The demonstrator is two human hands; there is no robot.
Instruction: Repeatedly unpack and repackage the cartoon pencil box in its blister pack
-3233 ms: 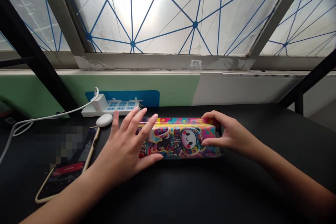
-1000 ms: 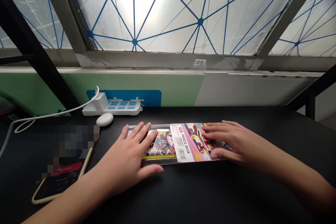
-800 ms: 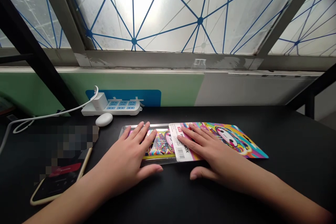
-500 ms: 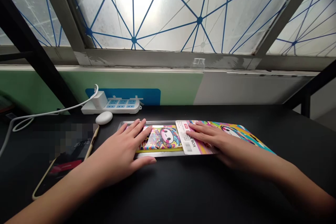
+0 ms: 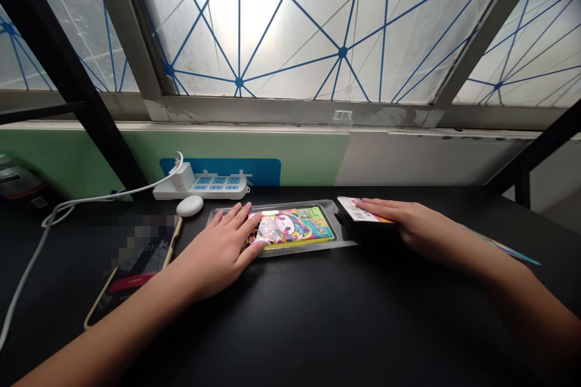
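Note:
A flat case printed with a colourful cartoon lies in a clear plastic blister tray on the black desk. My left hand rests flat over the left end of both, fingers spread. To the right, my right hand grips a printed cardboard card, its fingers on top and its thumb hidden. The card is tilted, with its dark underside facing me, and stands apart from the case. Part of the card shows beyond my right wrist.
A phone lies left of my left forearm, and a white oval object sits behind it. A power strip with a plugged-in white cable stands along the wall. Black frame bars rise on both sides.
My right hand has moved right with the card, which has come off the case and tilted up. The case's right end now shows. My left hand stays on the tray.

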